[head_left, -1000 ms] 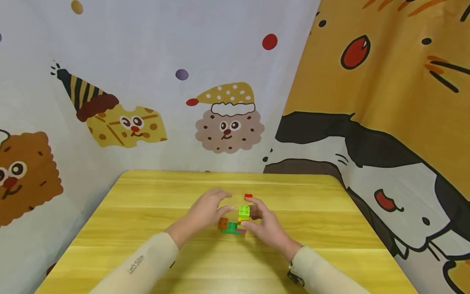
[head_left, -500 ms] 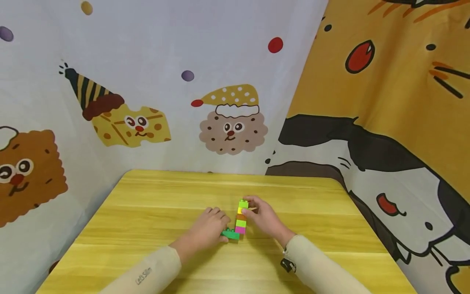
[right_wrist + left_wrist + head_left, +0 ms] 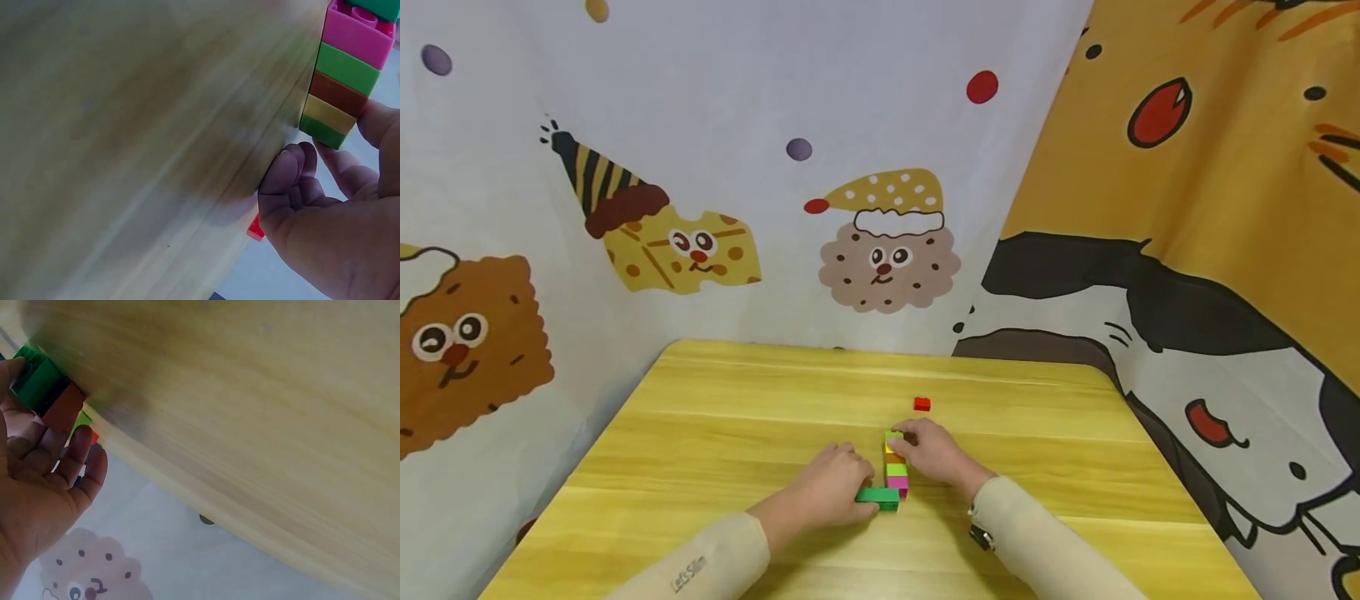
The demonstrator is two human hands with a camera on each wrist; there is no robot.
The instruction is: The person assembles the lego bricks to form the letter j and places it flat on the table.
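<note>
My left hand [image 3: 831,483] grips a long green brick [image 3: 877,496], which has a reddish-brown brick [image 3: 64,406] joined to it in the left wrist view. A stack of toy bricks stretches away from the green brick's right end: pink [image 3: 897,483], then lime green [image 3: 347,67], brown [image 3: 337,92], yellow [image 3: 331,112] and green [image 3: 322,131]. The pink brick's hollow underside faces the right wrist camera. At the stack's far end, the thumb and fingers of my right hand [image 3: 936,450] pinch the yellow and green bricks. Left-hand fingers hide part of the assembly.
A loose red brick [image 3: 922,404] lies on the wooden table [image 3: 737,392] beyond my right hand. Behind the table's far edge hangs a cartoon-printed cloth [image 3: 880,100].
The stack stood upright between loosely spread hands; it is now tipped away from me. My left hand has taken hold of the green brick, and the right has closed on the far end.
</note>
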